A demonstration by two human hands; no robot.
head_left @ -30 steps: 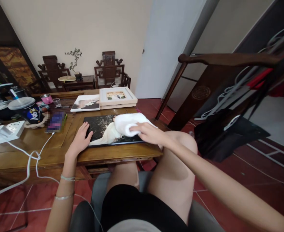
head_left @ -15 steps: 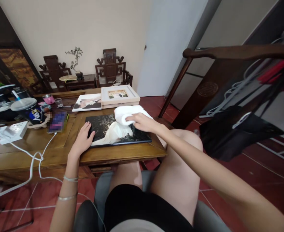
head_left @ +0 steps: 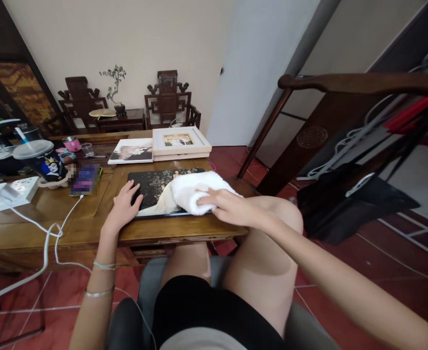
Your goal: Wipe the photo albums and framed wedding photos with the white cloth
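Note:
A dark photo panel [head_left: 155, 187] lies flat on the wooden table [head_left: 53, 218] right in front of me. My left hand [head_left: 124, 206] rests flat on the panel's left edge and pins it down. My right hand [head_left: 228, 205] presses a folded white cloth [head_left: 188, 192] onto the panel's near right part. The cloth covers much of the picture there.
Behind the panel lie a white framed photo [head_left: 179, 142] and an unframed print [head_left: 132, 150]. On the left stand a phone [head_left: 84, 180] on a white cable [head_left: 49, 238], a power strip [head_left: 15, 190], a lidded cup [head_left: 44, 160] and small jars. A dark wooden rack [head_left: 345, 85] with hanging cords stands at right.
My right hand drew the cloth from the panel's far right corner back toward me, to the near right part. The left hand stayed on the panel's left edge.

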